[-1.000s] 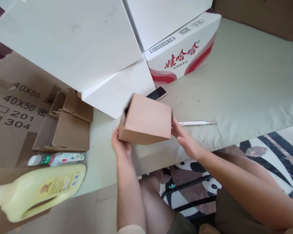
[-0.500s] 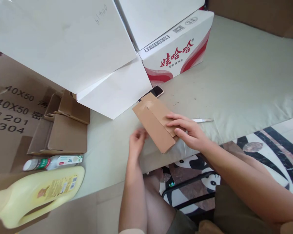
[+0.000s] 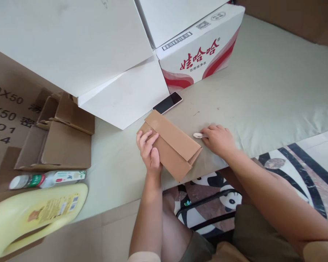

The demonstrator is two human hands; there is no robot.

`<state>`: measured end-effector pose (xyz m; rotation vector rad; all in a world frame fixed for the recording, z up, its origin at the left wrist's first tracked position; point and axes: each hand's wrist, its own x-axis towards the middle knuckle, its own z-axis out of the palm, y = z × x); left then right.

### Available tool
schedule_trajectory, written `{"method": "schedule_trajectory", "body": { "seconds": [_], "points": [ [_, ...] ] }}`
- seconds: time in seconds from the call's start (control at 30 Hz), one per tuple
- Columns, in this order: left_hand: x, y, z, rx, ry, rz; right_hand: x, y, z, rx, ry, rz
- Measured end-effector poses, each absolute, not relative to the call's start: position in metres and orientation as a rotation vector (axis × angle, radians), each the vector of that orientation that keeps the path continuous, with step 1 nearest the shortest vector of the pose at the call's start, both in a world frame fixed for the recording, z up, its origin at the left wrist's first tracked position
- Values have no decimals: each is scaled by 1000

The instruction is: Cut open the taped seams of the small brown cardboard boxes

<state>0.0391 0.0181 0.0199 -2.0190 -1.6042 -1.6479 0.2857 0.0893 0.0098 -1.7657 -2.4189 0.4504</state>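
Observation:
A small folded cardboard box (image 3: 170, 142) lies slanted on the cloth-covered table, its narrow end towards me partly open. My left hand (image 3: 149, 149) holds its left side, fingers and thumb bent against the cardboard. To the right of the box, my right hand (image 3: 220, 140) is closed over a slim white knife (image 3: 198, 135). Only the white handle end sticks out past the fingers; the blade is hidden under the hand. A phone (image 3: 168, 103) with a dark screen lies just beyond the box's far end.
Large white cartons (image 3: 120, 91) and a red-and-white water carton (image 3: 199, 62) stand at the back. On the left are brown cardboard pieces (image 3: 67, 145), a clear bottle (image 3: 47, 179) and a yellow jug (image 3: 43, 214). The table's front edge runs close to my legs.
My right hand has left the cardboard box and closed over the white knife. My left hand has come up onto the box's left side. The box has turned and shifted slightly left.

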Motion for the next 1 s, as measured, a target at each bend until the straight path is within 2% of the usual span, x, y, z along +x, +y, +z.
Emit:
{"method": "schedule_trajectory", "body": {
  "seconds": [0.1, 0.2, 0.33, 0.43, 0.5, 0.63, 0.83, 1.0],
  "points": [
    [41, 17, 20, -2015, -1598, -1666, 289, 94, 20, -1710, -2224, 374],
    [49, 15, 22, -1997, -1596, -1653, 290, 89, 47, -1365, -1712, 331],
    [72, 12, 28, -2010, -1573, -1553, 284, 61, 87, -763, -1279, 649],
    [91, 9, 29, -2057, -1556, -1498, 278, 42, 103, -632, -1410, 888],
    [100, 6, 27, -2031, -1582, -1513, 276, 37, 106, -654, -1635, 928],
    [107, 3, 19, -1992, -1624, -1529, 275, 39, 106, -659, -1954, 769],
    [105, 2, 17, -2006, -1648, -1559, 267, 38, 110, -601, -1996, 640],
    [104, 2, 18, -2003, -1630, -1581, 273, 29, 113, -684, -1955, 679]
  ]
}}
